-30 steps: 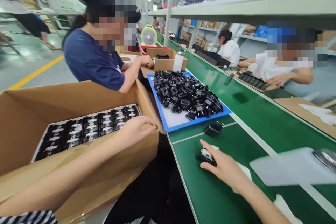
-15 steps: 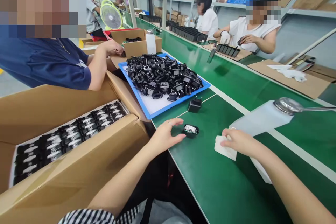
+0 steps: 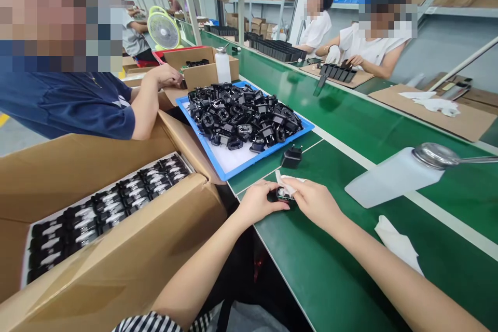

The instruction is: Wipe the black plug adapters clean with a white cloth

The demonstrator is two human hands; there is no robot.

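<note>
On the green bench (image 3: 311,275), a small black housing (image 3: 285,196) with white and green parts inside sits between my hands. My left hand (image 3: 259,202) has its thumb and fingers curled round the housing's left side. A folded white cloth (image 3: 290,182) is pinched in my right hand (image 3: 315,202), pressed onto the top of the housing, partly hiding it. Just behind stands a black plug adapter (image 3: 291,156) with two pins. A blue-rimmed tray (image 3: 249,162) beyond it holds a heap of similar black housings (image 3: 241,114).
A white bottle with a metal top (image 3: 397,176) and a crumpled white cloth (image 3: 397,241) lie at the right. An open carton (image 3: 116,264) of packed black parts is at the left. A person in blue (image 3: 70,104) sits beyond it; two others work across the bench.
My right hand has moved left with the white cloth and brought it onto the housing. My left hand has closed in from beside the housing to hold it.
</note>
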